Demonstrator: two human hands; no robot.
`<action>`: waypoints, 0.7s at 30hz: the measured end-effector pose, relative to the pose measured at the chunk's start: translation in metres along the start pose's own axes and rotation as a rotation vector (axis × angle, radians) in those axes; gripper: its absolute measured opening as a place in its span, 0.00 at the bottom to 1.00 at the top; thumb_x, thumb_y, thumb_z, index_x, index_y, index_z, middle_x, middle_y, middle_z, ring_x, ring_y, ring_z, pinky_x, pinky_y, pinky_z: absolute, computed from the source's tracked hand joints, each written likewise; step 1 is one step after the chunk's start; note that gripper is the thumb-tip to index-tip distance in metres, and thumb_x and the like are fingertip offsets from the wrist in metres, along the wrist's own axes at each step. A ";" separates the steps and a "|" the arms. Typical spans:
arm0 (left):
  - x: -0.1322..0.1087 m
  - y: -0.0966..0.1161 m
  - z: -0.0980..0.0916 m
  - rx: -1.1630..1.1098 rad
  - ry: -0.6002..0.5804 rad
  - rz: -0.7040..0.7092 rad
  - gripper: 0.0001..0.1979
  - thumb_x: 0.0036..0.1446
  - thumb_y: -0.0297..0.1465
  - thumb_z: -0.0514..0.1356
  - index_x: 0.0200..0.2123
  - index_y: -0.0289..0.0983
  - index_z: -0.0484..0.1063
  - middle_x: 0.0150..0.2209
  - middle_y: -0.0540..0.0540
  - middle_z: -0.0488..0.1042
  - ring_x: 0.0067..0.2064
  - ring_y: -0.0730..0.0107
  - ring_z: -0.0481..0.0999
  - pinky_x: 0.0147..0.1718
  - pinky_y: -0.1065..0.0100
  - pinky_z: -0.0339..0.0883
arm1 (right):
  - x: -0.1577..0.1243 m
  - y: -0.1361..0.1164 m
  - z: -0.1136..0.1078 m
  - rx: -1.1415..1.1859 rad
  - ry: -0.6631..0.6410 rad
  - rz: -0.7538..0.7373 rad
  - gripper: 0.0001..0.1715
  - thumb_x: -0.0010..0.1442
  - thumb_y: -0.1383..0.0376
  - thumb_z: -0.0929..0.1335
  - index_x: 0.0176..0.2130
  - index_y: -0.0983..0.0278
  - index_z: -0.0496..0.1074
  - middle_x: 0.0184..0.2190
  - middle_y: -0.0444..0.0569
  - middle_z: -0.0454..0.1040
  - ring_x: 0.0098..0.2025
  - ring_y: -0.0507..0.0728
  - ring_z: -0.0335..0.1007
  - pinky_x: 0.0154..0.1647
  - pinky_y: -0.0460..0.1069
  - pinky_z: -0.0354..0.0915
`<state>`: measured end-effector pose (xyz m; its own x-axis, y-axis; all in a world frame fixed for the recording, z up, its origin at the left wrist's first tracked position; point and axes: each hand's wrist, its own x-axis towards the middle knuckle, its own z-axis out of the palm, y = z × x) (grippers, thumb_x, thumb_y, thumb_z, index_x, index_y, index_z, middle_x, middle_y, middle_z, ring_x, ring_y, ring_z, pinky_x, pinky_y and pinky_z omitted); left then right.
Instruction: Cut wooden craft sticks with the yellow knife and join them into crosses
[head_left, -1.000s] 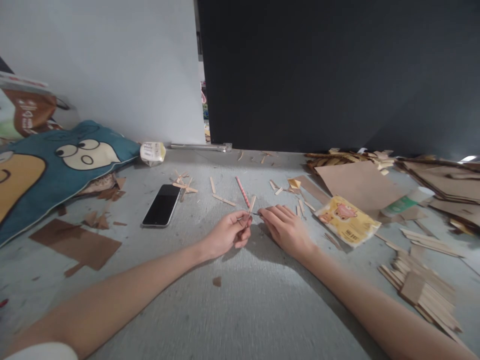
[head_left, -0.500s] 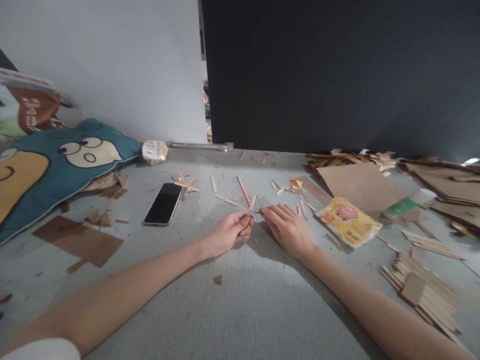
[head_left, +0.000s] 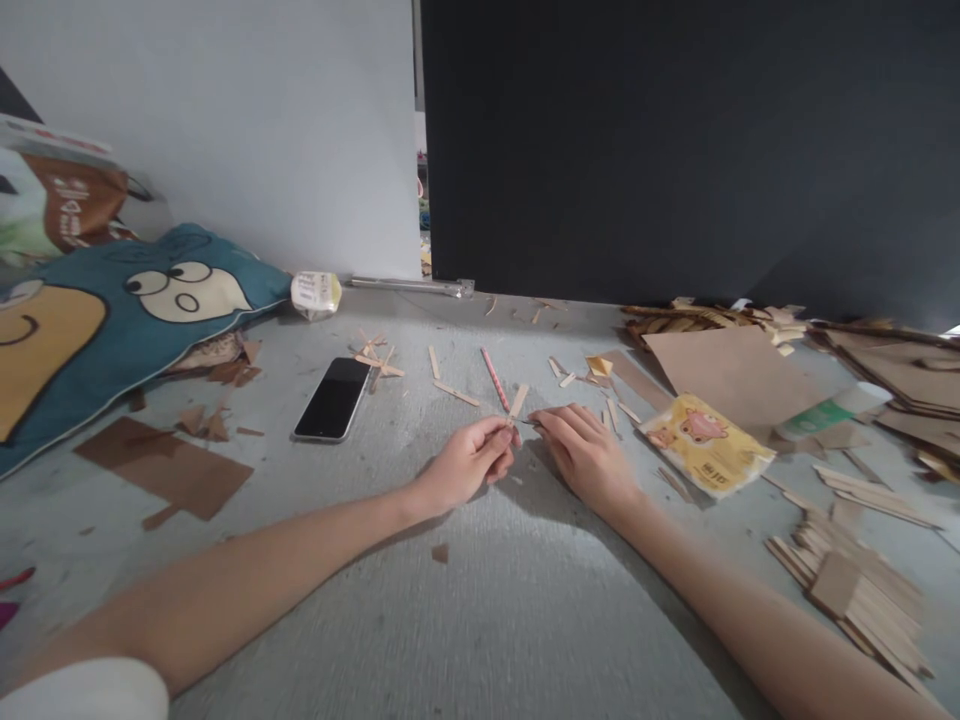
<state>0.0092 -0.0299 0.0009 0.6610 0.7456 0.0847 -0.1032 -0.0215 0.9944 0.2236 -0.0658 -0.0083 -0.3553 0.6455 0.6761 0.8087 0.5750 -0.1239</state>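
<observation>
My left hand rests on the grey floor with its fingers pinched round a short wooden stick that points up and away. My right hand lies close beside it, fingers curled, with a thin dark tool tip showing between the two hands; what it grips is too small to name. A pink striped stick lies on the floor just beyond the hands. Several loose wooden stick pieces lie scattered around.
A black phone lies left of the hands. A blue cartoon cushion sits at far left, brown card scraps below it. A yellow packet, brown card sheets and cut card stacks fill the right. A dark panel stands behind.
Both hands stay together on the same stick, barely moving. The view has shifted slightly, so everything sits a little further right and up in the picture.
</observation>
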 end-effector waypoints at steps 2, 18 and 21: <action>0.000 0.000 0.000 0.010 -0.003 -0.013 0.22 0.69 0.52 0.55 0.38 0.37 0.67 0.22 0.55 0.64 0.22 0.76 0.60 0.25 0.70 0.55 | 0.001 0.000 0.000 -0.004 0.004 -0.005 0.15 0.75 0.67 0.61 0.53 0.62 0.74 0.40 0.54 0.80 0.40 0.61 0.72 0.42 0.54 0.67; -0.001 0.001 0.002 -0.035 0.015 0.001 0.21 0.69 0.51 0.55 0.40 0.37 0.66 0.23 0.56 0.64 0.23 0.77 0.61 0.25 0.70 0.56 | 0.001 -0.003 -0.001 0.030 0.067 -0.007 0.12 0.76 0.68 0.61 0.51 0.62 0.73 0.37 0.52 0.78 0.37 0.59 0.72 0.40 0.52 0.66; -0.001 0.002 0.002 -0.044 0.017 0.011 0.22 0.68 0.52 0.55 0.40 0.37 0.66 0.23 0.56 0.64 0.22 0.77 0.60 0.24 0.70 0.55 | 0.002 -0.005 -0.002 0.047 0.068 -0.030 0.14 0.75 0.68 0.62 0.54 0.61 0.73 0.39 0.53 0.78 0.39 0.59 0.72 0.41 0.53 0.68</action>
<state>0.0097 -0.0324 0.0032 0.6466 0.7570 0.0938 -0.1433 -0.0002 0.9897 0.2201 -0.0681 -0.0053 -0.3457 0.5928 0.7274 0.7747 0.6177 -0.1353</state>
